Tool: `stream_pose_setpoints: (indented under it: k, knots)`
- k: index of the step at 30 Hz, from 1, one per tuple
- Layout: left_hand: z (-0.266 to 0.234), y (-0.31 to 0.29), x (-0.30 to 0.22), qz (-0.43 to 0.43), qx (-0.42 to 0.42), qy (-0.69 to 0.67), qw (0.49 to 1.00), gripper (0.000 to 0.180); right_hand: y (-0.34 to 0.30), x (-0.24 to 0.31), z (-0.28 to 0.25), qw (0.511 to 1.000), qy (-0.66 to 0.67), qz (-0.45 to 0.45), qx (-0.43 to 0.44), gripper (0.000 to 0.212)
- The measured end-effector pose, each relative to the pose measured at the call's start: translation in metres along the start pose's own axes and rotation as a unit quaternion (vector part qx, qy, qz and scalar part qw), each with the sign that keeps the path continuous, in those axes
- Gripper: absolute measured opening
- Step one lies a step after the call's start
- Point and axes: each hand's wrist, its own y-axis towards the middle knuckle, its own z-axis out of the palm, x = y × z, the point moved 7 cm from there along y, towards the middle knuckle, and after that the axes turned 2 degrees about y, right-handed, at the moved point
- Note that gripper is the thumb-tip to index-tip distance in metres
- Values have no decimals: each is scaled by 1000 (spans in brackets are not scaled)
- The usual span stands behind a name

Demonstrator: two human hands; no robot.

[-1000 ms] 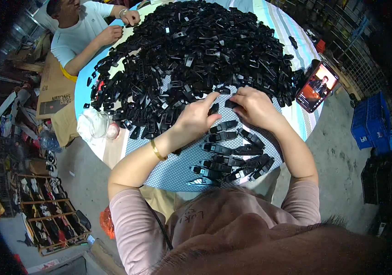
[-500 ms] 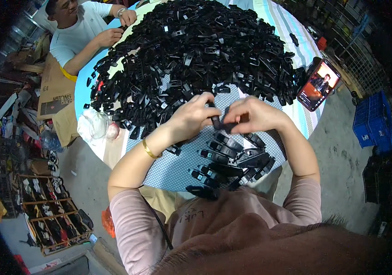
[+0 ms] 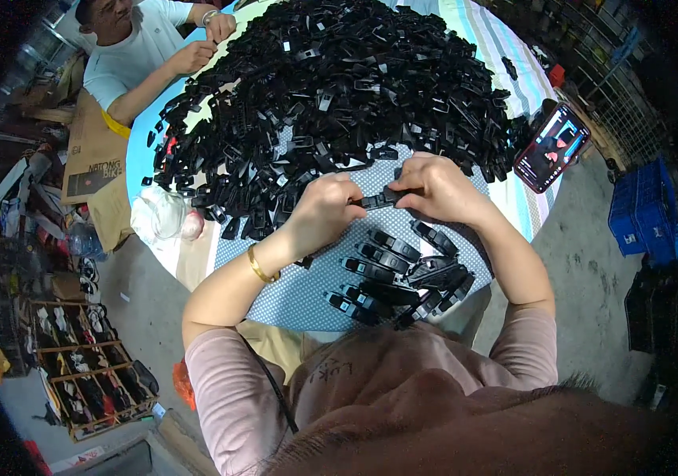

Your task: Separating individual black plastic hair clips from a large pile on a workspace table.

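Note:
Both hands hold one small elongated black plastic part [image 3: 377, 201], kept level above the near part of the table. My left hand [image 3: 327, 205] pinches its left end between thumb and fingers. At the right end, my right hand [image 3: 438, 189] grips it with thumb and curled fingers; its exact kind is unclear. Nearer to me lie several similar black parts with pale metal-looking tips [image 3: 379, 262], side by side on a dotted blue-grey cloth [image 3: 295, 297]. Beyond my hands rises a large heap of loose black parts [image 3: 347, 95].
A phone [image 3: 551, 151] with a lit screen stands at the table's right edge. On the left edge sits a whitish plastic bag [image 3: 157, 214]. Across at the far left, another person [image 3: 141, 55] works with both hands. Blue crates [image 3: 642, 208] and a shoe rack [image 3: 93, 369] stand on the floor.
My hands have brought the part level between them, where before it was tilted and my right fingers were blurred. The other person's hands have shifted slightly. The phone picture differs.

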Motion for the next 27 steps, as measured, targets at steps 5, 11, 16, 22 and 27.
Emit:
stream_pose_setpoints:
  k: [5,11,16,22,27]
  knots:
    - [8,1,-4,55,-40,-35,997,21,5,0,17,998,57,-15,6,29]
    - [13,7,-9,34,71,-82,993,22,4,-2,20,991,127,-18,29,24]
    - [-36,26,34,-124,-70,35,989,21,6,-10,-2,977,-153,-7,-151,35]
    - [-53,35,83,-184,-97,174,962,30,14,-13,14,971,-203,-15,-126,32]
    - [-47,50,86,-189,-46,260,946,29,6,-7,13,983,-150,-7,-109,20]
